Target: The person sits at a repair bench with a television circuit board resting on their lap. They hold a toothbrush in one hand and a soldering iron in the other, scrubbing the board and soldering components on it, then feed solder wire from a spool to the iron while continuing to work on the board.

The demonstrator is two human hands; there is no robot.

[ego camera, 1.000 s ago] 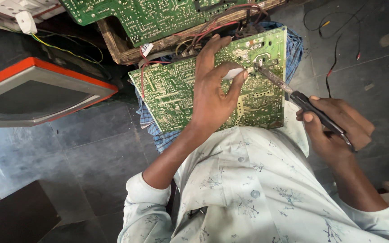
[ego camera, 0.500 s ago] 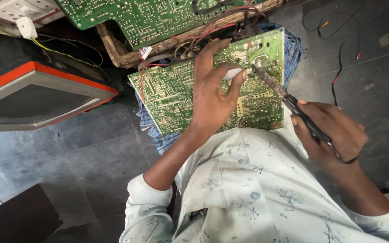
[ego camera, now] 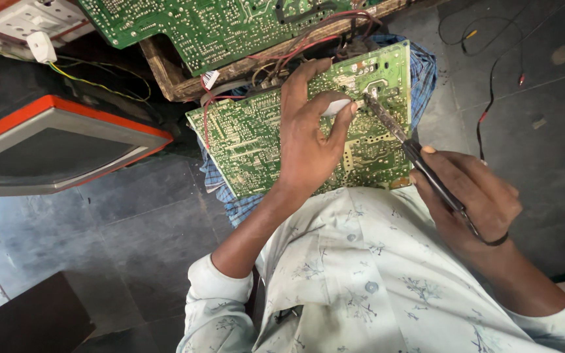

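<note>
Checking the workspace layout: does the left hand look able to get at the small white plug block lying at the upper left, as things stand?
Probably not without letting go: the left hand rests on the green circuit board, and the small white plug block lies well off beyond the orange-rimmed grey monitor.
</note>
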